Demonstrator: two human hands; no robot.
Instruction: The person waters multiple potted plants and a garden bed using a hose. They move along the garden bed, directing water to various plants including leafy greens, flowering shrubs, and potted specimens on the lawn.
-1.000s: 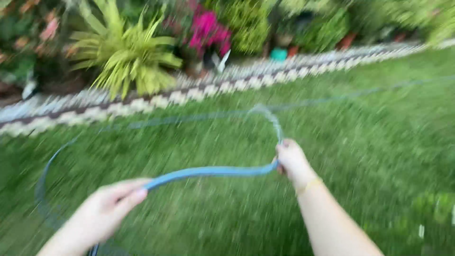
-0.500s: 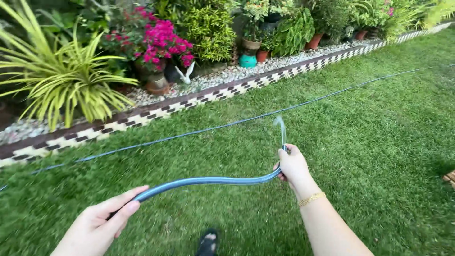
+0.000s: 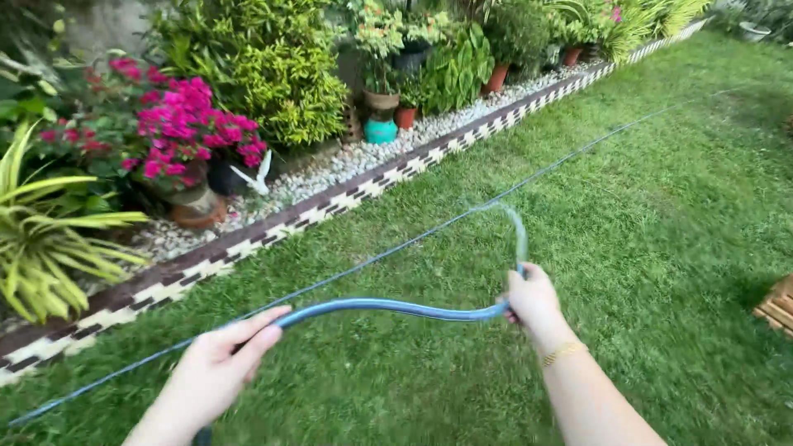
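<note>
A blue hose (image 3: 388, 308) is gripped by the left hand (image 3: 219, 372) and right hand (image 3: 533, 299), stretched sideways, its end aimed up over grass (image 3: 661, 206) beside a flower bed (image 3: 248, 99).

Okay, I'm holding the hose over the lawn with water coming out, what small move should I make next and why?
Probably tilt the right hand left, toward the pink flowers: the water arcs from the hose onto grass short of the bed, while the left hand steadies the hose.

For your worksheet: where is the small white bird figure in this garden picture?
In the head view, the white bird figure stands upper left on the pebble strip, just right of the pink-flowered potted plant and behind the checkered border.
</note>
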